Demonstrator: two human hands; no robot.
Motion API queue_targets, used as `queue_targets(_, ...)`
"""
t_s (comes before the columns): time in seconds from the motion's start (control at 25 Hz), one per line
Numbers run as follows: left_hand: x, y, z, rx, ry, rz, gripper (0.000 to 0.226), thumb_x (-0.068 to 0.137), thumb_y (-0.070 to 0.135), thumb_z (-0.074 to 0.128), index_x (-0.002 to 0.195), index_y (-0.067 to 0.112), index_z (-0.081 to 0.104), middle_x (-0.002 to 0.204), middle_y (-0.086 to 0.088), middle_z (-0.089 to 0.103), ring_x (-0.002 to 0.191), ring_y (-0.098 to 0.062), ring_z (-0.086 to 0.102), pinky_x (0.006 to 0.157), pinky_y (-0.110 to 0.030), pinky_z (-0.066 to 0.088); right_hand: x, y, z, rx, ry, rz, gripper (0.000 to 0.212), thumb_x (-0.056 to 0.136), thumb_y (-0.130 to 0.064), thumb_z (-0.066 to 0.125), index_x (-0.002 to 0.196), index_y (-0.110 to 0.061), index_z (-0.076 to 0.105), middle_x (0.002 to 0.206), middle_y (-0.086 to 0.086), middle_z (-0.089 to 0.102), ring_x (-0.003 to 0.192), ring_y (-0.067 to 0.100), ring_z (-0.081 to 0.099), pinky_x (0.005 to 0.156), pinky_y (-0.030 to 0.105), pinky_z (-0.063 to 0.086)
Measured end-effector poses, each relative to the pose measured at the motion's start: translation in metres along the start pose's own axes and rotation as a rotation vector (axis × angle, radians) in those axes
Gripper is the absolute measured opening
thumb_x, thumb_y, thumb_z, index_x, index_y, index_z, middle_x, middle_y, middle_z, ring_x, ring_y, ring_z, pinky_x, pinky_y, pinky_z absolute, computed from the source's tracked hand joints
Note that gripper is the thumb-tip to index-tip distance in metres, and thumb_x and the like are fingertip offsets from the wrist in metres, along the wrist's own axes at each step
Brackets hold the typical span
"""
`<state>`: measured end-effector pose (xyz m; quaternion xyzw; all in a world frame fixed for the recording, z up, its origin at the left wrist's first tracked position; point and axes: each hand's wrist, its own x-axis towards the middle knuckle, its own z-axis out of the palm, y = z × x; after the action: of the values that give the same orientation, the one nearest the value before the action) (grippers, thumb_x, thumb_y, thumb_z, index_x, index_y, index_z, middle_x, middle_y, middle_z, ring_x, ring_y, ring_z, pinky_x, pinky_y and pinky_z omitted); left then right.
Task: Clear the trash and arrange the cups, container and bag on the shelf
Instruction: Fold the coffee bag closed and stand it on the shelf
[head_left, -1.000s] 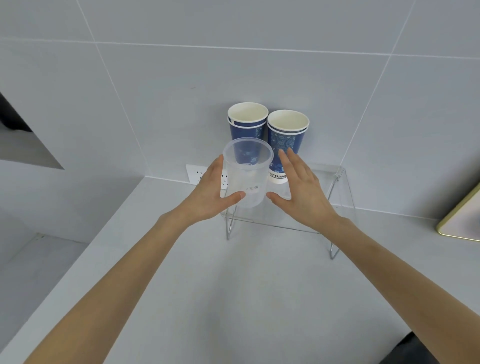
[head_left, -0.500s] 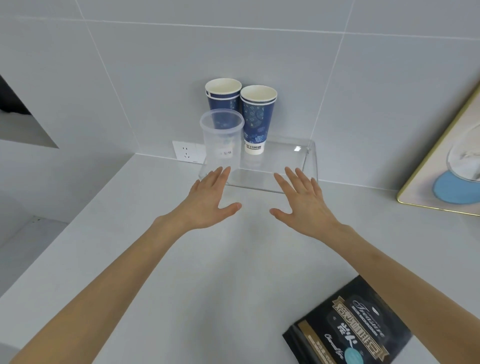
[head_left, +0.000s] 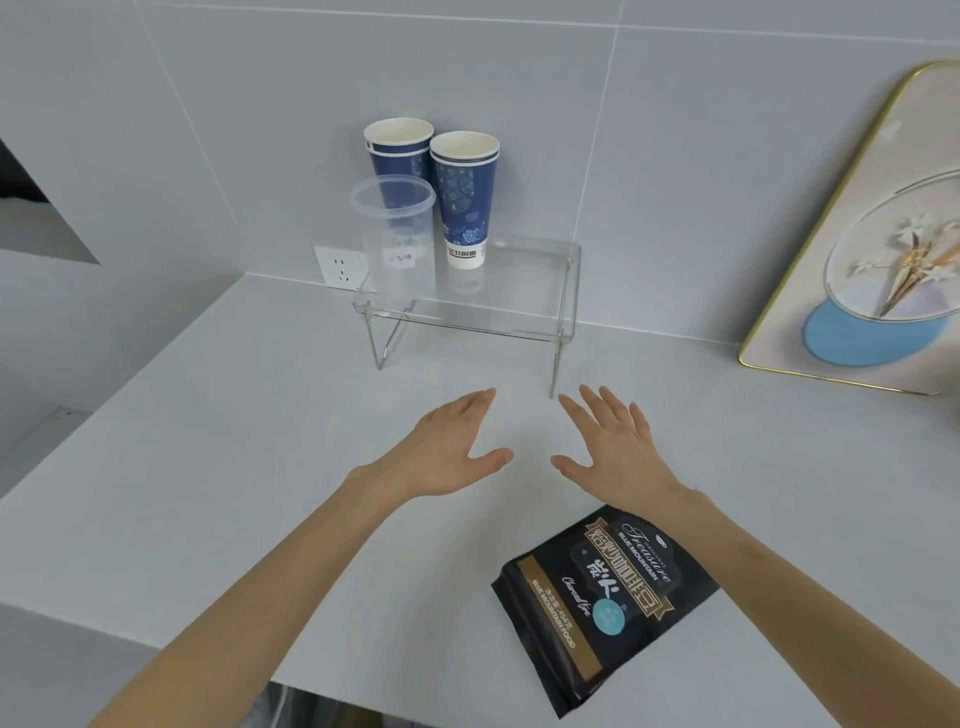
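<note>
A clear acrylic shelf (head_left: 524, 312) stands on the grey counter against the tiled wall. On its left half stand two blue paper cups (head_left: 462, 202), side by side at the back, and a clear plastic container (head_left: 397, 244) in front of the left cup. A black coffee bag (head_left: 597, 597) lies flat on the counter near the front edge, partly under my right forearm. My left hand (head_left: 447, 452) and my right hand (head_left: 613, 452) hover open, fingers spread, above the counter in front of the shelf, holding nothing.
A wall socket (head_left: 337, 267) sits left of the shelf, behind the container. A gold-rimmed decorative plate (head_left: 878, 249) leans on the wall at the right. The counter's front edge (head_left: 208, 652) runs across the lower left, with a drop beyond it.
Both hands let go of the clear container, which stays on the shelf, and drew back toward me. The view tilted down, bringing the coffee bag fully into sight.
</note>
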<state>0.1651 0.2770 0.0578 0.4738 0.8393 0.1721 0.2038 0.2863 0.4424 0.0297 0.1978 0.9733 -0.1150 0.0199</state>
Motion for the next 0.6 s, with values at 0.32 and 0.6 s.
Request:
queue_targets(0.32, 0.015, 0.033, 0.064, -0.117, -0.222, -0.018, 0.067, 0.087, 0.044, 0.047, 0.14, 0.014, 0.02, 0.151, -0.007, 0.026, 0.137, -0.021, 0.025, 0.113, -0.033, 0.02, -0.028, 0.055, 0.023, 0.054, -0.126, 0.145, 0.069, 0.088, -0.046, 0.045, 0.143, -0.025, 0.009, 0.155, 0.012, 0.01, 0.142, 0.029, 0.008, 0.116, 0.045, 0.008)
queue_targets(0.6, 0.031, 0.049, 0.093, -0.261, -0.357, -0.1, 0.071, 0.082, 0.047, 0.053, 0.138, 0.016, 0.023, 0.143, -0.005, 0.039, 0.128, -0.021, 0.04, 0.106, -0.036, 0.034, -0.026, 0.082, 0.029, 0.237, -0.269, 0.293, 0.073, 0.083, -0.054, 0.05, 0.141, -0.022, 0.018, 0.147, 0.015, 0.028, 0.131, 0.034, 0.033, 0.108, 0.047, 0.033)
